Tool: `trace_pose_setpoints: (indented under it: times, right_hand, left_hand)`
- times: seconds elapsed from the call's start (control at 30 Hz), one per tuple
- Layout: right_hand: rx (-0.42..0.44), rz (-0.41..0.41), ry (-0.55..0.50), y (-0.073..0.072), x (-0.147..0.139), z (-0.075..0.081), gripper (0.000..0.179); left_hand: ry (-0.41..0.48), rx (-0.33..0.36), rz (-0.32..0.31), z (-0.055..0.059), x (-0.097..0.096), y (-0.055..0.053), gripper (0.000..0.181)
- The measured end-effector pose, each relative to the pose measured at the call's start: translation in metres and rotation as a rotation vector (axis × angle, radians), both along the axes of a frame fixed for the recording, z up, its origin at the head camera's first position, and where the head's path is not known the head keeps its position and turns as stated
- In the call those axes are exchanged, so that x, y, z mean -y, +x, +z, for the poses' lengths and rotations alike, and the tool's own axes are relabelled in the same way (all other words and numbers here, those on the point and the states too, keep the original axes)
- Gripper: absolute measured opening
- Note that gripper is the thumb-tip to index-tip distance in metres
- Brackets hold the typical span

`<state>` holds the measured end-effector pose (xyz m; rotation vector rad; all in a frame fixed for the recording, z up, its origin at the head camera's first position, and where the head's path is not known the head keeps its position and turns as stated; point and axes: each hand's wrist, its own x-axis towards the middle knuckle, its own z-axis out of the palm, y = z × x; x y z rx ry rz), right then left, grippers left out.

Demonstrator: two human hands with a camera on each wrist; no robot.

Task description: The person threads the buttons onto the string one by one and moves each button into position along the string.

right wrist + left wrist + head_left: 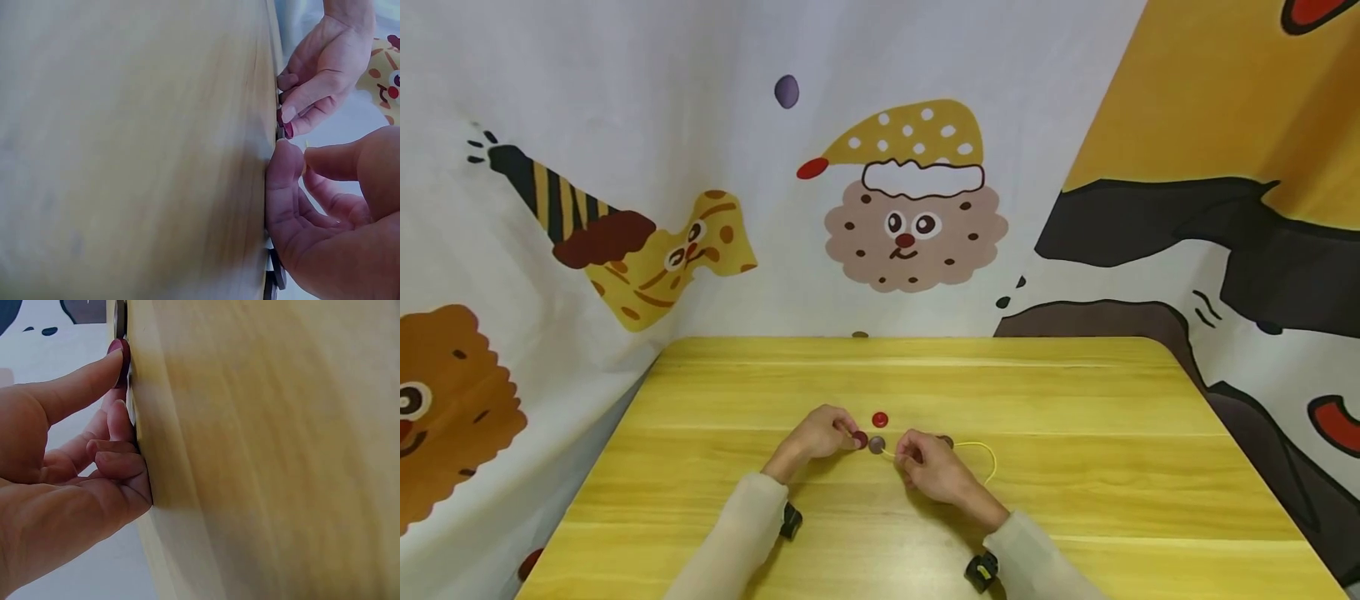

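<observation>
My left hand (817, 435) pinches a dark red button (860, 439) between thumb and fingers, low over the table; in the left wrist view the red button (125, 362) sits on edge at the thumb tip. Right beside it lies a grey-brown button (876, 445), from which a yellow cord (992, 458) runs to my right hand (936, 468). The right thumb and forefinger pinch this cord, and a bit of yellow shows between them in the right wrist view. A bright red button (880, 419) lies just beyond. Behind the right hand a brown button (946, 440) is partly hidden.
The wooden table (1075, 500) reaches back to a white cloth (805, 275) printed with cartoon food. A loop of the cord lies to the right of my right hand. Dark discs (277, 269) show below that hand in the right wrist view.
</observation>
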<state>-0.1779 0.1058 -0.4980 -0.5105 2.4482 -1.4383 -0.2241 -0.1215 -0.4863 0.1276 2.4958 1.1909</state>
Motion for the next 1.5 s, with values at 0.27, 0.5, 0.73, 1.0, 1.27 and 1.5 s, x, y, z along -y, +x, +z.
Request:
trace_pose_setpoints:
  times: [0.27,0.5,0.73,1.0,1.27,1.5]
  right_hand:
    - [0.0,0.015,-0.002,0.001,0.001,0.0,0.007]
    - [-0.008,0.037,0.006,0.003,-0.001,0.002,0.006]
    - [-0.041,0.044,0.023,0.003,0.001,0.003,0.006]
    - [-0.115,0.018,0.043,0.001,0.0,0.007,0.004]
    - [-0.107,-0.025,0.036,-0.002,-0.001,0.016,0.008]
    - [-0.091,-0.068,0.003,-0.003,-0.004,0.019,0.007]
  left_hand:
    - [0.021,-0.01,0.012,0.001,0.001,0.003,0.012]
    - [0.027,-0.017,0.023,0.001,0.0,0.003,0.013]
    - [0.039,-0.03,0.063,-0.001,-0.002,0.003,0.011]
    - [0.069,-0.032,0.089,0.001,-0.002,0.005,0.01]
    - [0.112,-0.021,0.116,0.004,-0.003,0.009,0.009]
    - [0.105,-0.032,0.167,0.007,-0.002,0.012,0.01]
